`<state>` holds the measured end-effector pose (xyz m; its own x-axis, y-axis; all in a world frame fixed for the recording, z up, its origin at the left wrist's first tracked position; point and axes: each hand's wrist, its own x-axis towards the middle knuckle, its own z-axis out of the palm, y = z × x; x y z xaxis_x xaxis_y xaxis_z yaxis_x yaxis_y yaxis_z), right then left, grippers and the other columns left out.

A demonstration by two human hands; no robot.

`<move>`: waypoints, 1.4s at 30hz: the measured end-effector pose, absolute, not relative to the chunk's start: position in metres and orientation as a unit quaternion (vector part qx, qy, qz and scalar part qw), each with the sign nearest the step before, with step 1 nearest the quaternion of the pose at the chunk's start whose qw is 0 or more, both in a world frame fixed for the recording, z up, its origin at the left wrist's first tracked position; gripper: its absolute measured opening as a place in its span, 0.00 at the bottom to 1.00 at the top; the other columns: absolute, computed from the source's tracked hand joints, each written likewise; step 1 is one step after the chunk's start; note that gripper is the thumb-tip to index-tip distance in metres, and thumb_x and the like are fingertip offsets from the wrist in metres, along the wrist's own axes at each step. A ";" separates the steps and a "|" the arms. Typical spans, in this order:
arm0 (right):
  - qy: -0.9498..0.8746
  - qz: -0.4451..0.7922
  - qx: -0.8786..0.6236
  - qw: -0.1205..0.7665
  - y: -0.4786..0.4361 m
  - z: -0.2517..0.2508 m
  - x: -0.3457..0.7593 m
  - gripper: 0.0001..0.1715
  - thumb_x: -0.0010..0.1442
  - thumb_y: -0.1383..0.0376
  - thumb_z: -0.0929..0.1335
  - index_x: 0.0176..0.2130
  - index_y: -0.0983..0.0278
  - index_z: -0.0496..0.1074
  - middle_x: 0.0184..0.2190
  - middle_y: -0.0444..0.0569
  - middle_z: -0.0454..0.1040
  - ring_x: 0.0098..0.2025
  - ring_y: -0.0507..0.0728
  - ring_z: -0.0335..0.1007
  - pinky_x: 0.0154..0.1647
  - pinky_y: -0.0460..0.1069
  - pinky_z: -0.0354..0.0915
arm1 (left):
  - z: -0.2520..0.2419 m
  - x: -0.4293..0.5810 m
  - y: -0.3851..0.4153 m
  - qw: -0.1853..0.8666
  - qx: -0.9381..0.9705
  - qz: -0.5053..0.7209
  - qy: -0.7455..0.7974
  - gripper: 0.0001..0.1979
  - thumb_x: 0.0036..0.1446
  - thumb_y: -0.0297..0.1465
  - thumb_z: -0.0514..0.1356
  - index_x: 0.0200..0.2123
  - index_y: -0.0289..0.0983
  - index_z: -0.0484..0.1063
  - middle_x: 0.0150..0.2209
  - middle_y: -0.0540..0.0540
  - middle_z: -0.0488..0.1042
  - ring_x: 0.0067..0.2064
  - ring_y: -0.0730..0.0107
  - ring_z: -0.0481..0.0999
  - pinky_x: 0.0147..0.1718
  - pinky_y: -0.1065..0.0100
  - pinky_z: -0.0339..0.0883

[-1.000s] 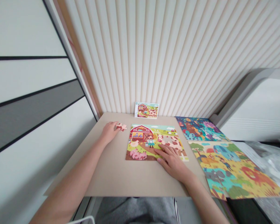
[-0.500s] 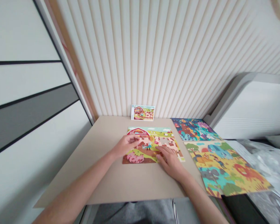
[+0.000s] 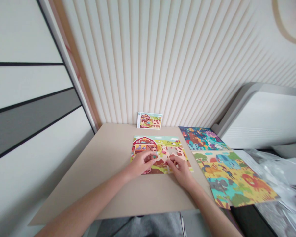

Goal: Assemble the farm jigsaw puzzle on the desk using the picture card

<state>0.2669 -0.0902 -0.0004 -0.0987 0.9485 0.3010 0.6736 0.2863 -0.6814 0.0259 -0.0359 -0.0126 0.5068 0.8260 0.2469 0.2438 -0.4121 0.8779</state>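
A farm jigsaw puzzle (image 3: 175, 143) lies on the table below my hands, with a red barn at its left and a spotted cow at its right. In the cow's body there is a pale gap (image 3: 172, 151). Between my hands is a puzzle piece (image 3: 161, 160), whitish with brown patches, over the puzzle's middle. My left hand (image 3: 141, 163) pinches its left side with thumb and fingers. From the other side, my right hand (image 3: 181, 168) has its fingers closed at the piece's right edge. The puzzle's lower middle is partly covered by both hands.
A small reference card (image 3: 150, 120) with the same farm picture leans on the ribbed wall. At the right lie a dark blue puzzle (image 3: 202, 138) and a yellow safari puzzle (image 3: 236, 177). Clear plastic wrapping (image 3: 271, 168) sits beyond the beige table (image 3: 108, 148).
My left hand has moved right with the piece, uncovering the barn. My right hand has risen from lying flat on the puzzle and closed its fingers at the piece.
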 end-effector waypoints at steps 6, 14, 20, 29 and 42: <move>-0.622 0.221 -0.665 0.349 -0.045 -0.002 0.312 0.26 0.65 0.49 0.61 0.33 0.65 0.75 0.27 0.48 0.77 0.27 0.56 0.71 0.25 0.47 0.64 | -0.016 0.005 -0.019 0.128 0.880 0.290 0.354 0.12 0.68 0.32 0.52 0.43 0.40 0.76 0.42 0.43 0.74 0.44 0.63 0.75 0.47 0.62 0.69; -0.643 0.160 -0.710 0.238 -0.012 -0.005 0.328 0.18 0.59 0.58 0.65 0.25 0.65 0.76 0.22 0.47 0.76 0.25 0.54 0.69 0.26 0.47 0.56 | -0.018 0.002 -0.016 0.090 0.894 0.252 0.360 0.08 0.66 0.31 0.54 0.36 0.39 0.72 0.38 0.44 0.74 0.42 0.62 0.74 0.43 0.63 0.69; -0.641 0.123 -0.726 0.216 -0.011 -0.009 0.326 0.17 0.59 0.58 0.65 0.26 0.64 0.76 0.24 0.48 0.77 0.28 0.55 0.69 0.28 0.47 0.55 | -0.019 0.003 -0.015 0.086 0.897 0.240 0.362 0.08 0.66 0.31 0.54 0.38 0.40 0.73 0.40 0.44 0.74 0.44 0.60 0.74 0.46 0.60 0.68; -0.645 0.090 -0.736 0.187 -0.010 -0.010 0.325 0.17 0.61 0.57 0.65 0.28 0.63 0.75 0.28 0.51 0.78 0.30 0.56 0.70 0.30 0.47 0.55 | -0.022 0.004 -0.015 0.081 0.897 0.239 0.363 0.07 0.65 0.30 0.55 0.39 0.40 0.73 0.40 0.44 0.75 0.44 0.60 0.75 0.47 0.59 0.69; -0.700 0.106 -0.696 0.118 -0.002 -0.012 0.341 0.22 0.67 0.54 0.63 0.29 0.64 0.74 0.27 0.48 0.77 0.28 0.53 0.69 0.29 0.45 0.53 | -0.019 0.004 -0.016 0.076 0.899 0.232 0.363 0.06 0.65 0.30 0.55 0.39 0.40 0.72 0.40 0.45 0.75 0.45 0.61 0.74 0.50 0.59 0.68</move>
